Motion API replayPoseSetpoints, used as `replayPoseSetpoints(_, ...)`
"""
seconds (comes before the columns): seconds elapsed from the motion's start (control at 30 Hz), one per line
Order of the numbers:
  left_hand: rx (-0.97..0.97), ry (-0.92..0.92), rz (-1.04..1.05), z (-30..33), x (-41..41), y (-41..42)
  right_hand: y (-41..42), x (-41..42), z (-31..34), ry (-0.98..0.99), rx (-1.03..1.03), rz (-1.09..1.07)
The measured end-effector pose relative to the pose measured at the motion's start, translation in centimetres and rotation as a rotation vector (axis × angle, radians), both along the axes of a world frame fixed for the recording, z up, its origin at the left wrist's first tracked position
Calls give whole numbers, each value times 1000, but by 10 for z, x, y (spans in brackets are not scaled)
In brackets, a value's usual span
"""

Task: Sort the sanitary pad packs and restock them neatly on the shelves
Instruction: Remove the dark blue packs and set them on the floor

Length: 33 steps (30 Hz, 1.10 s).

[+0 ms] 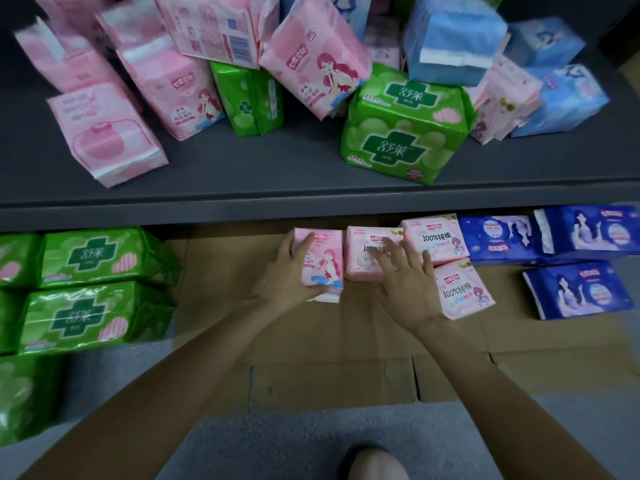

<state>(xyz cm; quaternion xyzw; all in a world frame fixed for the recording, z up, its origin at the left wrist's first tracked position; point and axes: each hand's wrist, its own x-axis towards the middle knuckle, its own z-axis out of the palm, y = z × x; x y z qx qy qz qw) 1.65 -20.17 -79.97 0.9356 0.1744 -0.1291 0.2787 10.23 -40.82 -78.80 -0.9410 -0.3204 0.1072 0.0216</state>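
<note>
Left hand (pixel 289 271) is gripping a pink pack with a red-haired girl printed on it (pixel 320 263); fingers are curling over its far top corner, thumb lying along its near edge. The pack is resting on the flattened cardboard (pixel 329 341) that is covering the lower level.

Right hand (pixel 403 275) is lying flat, fingers straight and spread, on a second pink pack (pixel 360 256) just right of the gripped one. The two packs are sitting side by side, touching or nearly so; cannot tell which.

Just beyond the right hand's fingertips, a pink "100%" pack (pixel 438 242) is lying flat; another "100%" pack (pixel 462 289) is sitting just right of the right wrist. Further right, well apart from the hand, three dark blue packs (pixel 575 289) are lying on the same level.

Well left of the left hand, green packs (pixel 93 289) are sitting in a stack.

Above and beyond both hands, the grey shelf (pixel 277 178) is carrying a loose jumble: pink packs (pixel 107 133), a large green pack (pixel 403 133), light blue packs (pixel 453 39), many tilting against each other.
</note>
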Motion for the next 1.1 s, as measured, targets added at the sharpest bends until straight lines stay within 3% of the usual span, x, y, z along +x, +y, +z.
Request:
replayPoseSetpoints(0.3,97,90,-37,30,-1,6,-10,-3,24,17,42,36)
replayPoseSetpoints(0.47,57,16,-110,106,-6,25,2,-9,101,3,13,150)
replayPoseSetpoints(0.57,-19,-195,-118,171,-11,34,12,-9,163,-25,100,176)
replayPoseSetpoints(0.77,-79,-807,-102,315,-14,52,47,0,312,-163,521,254)
replayPoseSetpoints(0.93,161,-1174,-182,438,-2,71,74,8,447,-371,735,411)
replayPoseSetpoints(1.1,457,-1401,-330,553,11,91,93,22,565,-677,908,555)
